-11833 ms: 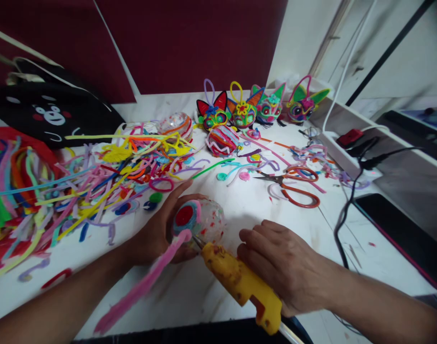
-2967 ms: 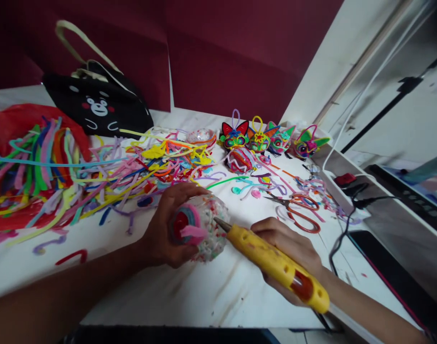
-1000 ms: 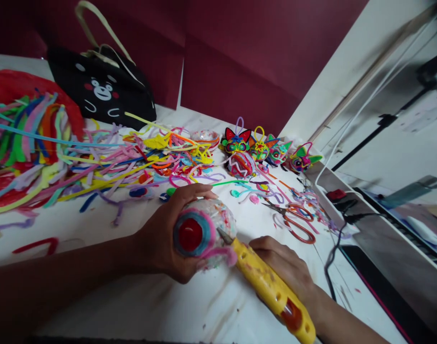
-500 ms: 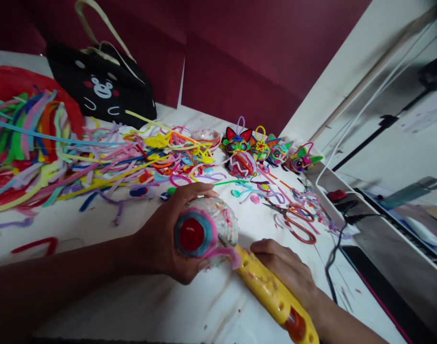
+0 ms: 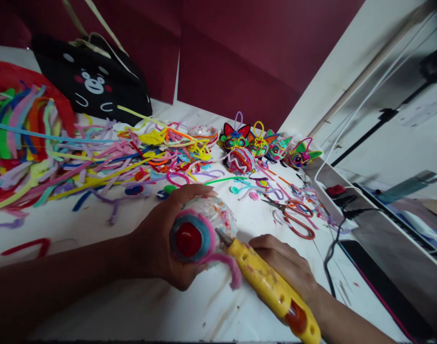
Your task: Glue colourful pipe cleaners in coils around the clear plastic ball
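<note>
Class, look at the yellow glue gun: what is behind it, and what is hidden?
Behind the yellow glue gun are the right hand and, past the nozzle, the flecked clear ball. That hand's fingertips, and the bit of ball behind the nozzle, are covered.

The light is dim and cool, its source hard to place. The white bench [image 5: 175,310] looks brightest near the centre and greys toward 7 o'clock, where a soft shadow spreads below the left hand [image 5: 157,239]. That arm sinks nearly black at 8 o'clock; the right hand [image 5: 286,265] is better lit. A small glint marks the red centre of the ball [image 5: 222,215], and faint shine shows on the glue gun [image 5: 272,279]. The backdrop [image 5: 240,57] at 12 o'clock is murky. Fine detail smears, notably in the strips [image 5: 23,122] at 9 o'clock. Corners darken, and the wide lens stretches the edges.
</note>
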The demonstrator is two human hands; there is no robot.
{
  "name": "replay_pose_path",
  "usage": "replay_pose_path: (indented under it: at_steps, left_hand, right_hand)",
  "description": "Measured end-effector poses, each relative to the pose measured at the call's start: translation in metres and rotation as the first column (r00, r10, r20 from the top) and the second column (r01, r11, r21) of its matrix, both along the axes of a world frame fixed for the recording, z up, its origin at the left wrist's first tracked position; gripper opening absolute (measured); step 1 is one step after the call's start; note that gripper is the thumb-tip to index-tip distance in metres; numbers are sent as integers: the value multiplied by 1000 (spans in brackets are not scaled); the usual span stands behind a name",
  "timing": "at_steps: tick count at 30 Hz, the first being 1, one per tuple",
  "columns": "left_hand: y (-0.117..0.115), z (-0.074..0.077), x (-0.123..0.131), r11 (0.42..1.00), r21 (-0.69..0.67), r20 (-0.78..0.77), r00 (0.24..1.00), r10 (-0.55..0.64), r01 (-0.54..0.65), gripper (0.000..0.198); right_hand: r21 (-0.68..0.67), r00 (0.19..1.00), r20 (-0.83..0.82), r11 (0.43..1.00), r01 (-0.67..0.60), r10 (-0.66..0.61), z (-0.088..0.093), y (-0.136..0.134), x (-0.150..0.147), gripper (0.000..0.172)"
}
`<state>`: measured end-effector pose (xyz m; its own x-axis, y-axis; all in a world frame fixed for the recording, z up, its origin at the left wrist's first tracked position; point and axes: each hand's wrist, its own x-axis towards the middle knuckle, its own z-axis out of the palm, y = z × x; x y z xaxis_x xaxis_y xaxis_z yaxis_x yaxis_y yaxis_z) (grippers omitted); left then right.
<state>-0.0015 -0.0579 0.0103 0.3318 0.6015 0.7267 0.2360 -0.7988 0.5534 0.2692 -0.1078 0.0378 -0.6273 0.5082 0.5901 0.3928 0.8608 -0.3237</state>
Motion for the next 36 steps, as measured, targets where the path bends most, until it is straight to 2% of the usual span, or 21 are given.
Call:
replay_pose_path:
  at_steps: [9,16,22,28,36]
  left_hand:
    - [1,4,-2,999,-33,-11,1000,17,-18,98]
    - [-1,3,0,998,-36,21,999,48,-47,96]
    - [0,3,0,1000,-24,16,1000,-2,2,93]
    - [-3,6,3,999,36,3,1000,11,-11,90]
    - [-5,8,5,1000,26,-20,1000,-7,7,83]
  right_hand:
    - [-34,999,34,999,-20,21,3,-1,-4,36]
    - [23,999,18,999,-32,32,-3,-2,-3,38]
    - [3,1000,18,1000,-23,23,2,-2,-2,34]
    - [-10,1000,7,1000,-29,29,-1,0,0,34]
    - [-35,1000,-17,999,-27,26,-2,-1,-1,34]
